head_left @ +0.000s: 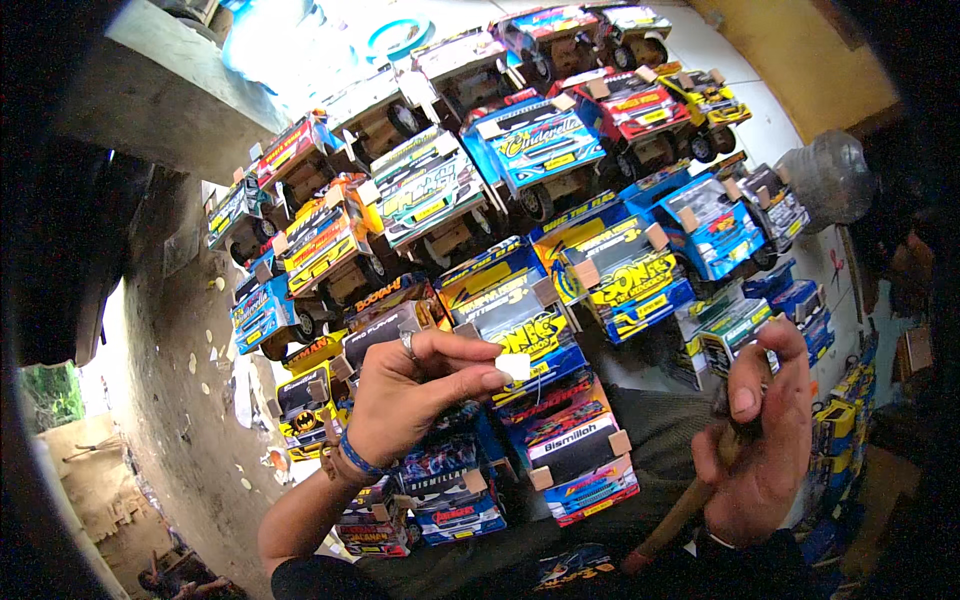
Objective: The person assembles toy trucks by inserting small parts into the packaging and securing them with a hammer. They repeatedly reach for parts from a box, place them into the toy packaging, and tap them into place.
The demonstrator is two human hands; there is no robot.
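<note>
My left hand (415, 395) is closed in a pinch, thumb against forefinger, on a small white piece (515, 368). It hovers over the hood of a blue and yellow toy truck (510, 325). My right hand (762, 430) is curled round a tool with a wooden handle (672, 522). The handle slants down toward my lap, and the tool's dark upper end is mostly hidden by my fingers. Just below the left hand's fingertips stands a toy truck with a black windscreen and a blue and red front (582, 455), small wooden blocks at its corners.
Several rows of colourful toy trucks, such as a light blue one (545, 150) and a red one (635, 105), cover the pale floor. A clear plastic jug (828, 178) stands at the right, near red scissors (837, 264). Blue tape (397, 38) lies at the back.
</note>
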